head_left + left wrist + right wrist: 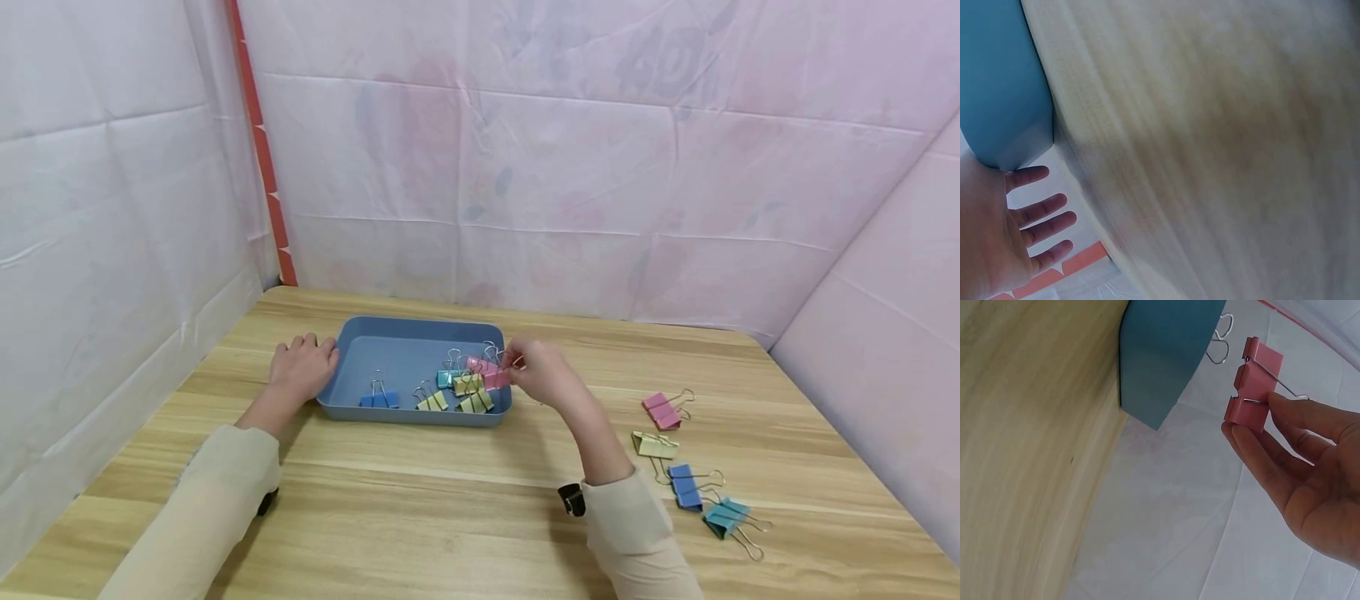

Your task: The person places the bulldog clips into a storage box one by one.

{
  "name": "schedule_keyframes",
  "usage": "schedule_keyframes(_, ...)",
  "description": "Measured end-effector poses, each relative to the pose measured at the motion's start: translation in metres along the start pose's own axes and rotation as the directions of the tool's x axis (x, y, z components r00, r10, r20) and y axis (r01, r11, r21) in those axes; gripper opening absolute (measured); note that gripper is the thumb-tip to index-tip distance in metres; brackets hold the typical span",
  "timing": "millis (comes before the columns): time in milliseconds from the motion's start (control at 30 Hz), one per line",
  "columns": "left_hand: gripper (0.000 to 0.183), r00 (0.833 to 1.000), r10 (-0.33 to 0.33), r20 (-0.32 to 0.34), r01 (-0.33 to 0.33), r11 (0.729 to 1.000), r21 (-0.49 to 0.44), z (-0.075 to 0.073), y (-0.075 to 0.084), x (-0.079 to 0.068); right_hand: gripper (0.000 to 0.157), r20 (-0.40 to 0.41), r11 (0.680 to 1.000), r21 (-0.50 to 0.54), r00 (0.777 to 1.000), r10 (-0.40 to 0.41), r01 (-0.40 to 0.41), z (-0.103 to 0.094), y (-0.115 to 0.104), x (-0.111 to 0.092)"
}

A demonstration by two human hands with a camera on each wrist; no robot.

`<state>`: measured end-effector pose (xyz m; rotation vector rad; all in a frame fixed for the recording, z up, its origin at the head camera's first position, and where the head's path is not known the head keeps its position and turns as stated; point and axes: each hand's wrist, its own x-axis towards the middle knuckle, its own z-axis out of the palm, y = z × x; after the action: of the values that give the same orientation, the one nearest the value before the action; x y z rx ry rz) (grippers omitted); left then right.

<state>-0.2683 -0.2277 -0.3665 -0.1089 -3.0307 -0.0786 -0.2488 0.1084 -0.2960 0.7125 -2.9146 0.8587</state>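
Note:
Between the thumb and fingers of my right hand (542, 373) is a pink binder clip (1256, 386), held over the right end of a blue tray (414, 415). My left hand (302, 368) rests at the tray's left end, its fingers straight and spread in the left wrist view. Inside the tray a blue binder clip (379, 400) lies toward the left. Grouped at the right are several more: yellow clips (432, 402), a teal clip (446, 379) and another pink clip (480, 364), partly overlapped by the held one.
Right of my right arm, a pink clip (662, 412), a yellow clip (654, 445), a blue clip (684, 487) and a teal clip (726, 517) lie on the wooden table (420, 517). White cloth (570, 167) hangs behind and on both sides.

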Motion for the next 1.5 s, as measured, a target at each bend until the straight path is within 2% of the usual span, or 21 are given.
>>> schedule_keyframes(267,0.04,1.0,-0.002,-0.003,0.002,1.0,-0.002,0.0,0.0,0.0,0.012,0.065,0.993,-0.062,0.993,-0.098,0.102,0.012,-0.001,0.003)
schedule_keyframes(633,0.039,1.0,-0.004,-0.023,0.004,1.0,-0.01,0.001,0.001,0.001,0.014,0.139,0.991,-0.108,0.988,-0.069,0.084,0.022,0.001,0.004)
schedule_keyframes(967,0.039,1.0,0.0,-0.027,0.0,1.0,-0.008,0.002,0.001,0.0,0.014,0.144,0.982,-0.139,0.984,-0.11,0.13,0.024,0.005,0.003)
schedule_keyframes(1200,0.039,1.0,0.0,-0.02,0.0,1.0,-0.002,0.001,0.001,0.0,0.024,0.123,0.984,-0.124,0.986,-0.11,0.125,0.018,0.006,0.001)
schedule_keyframes(1500,0.04,1.0,-0.011,-0.007,0.011,1.0,0.003,0.001,0.003,0.001,0.02,0.116,0.978,-0.154,0.986,-0.122,0.139,0.011,0.005,-0.001)
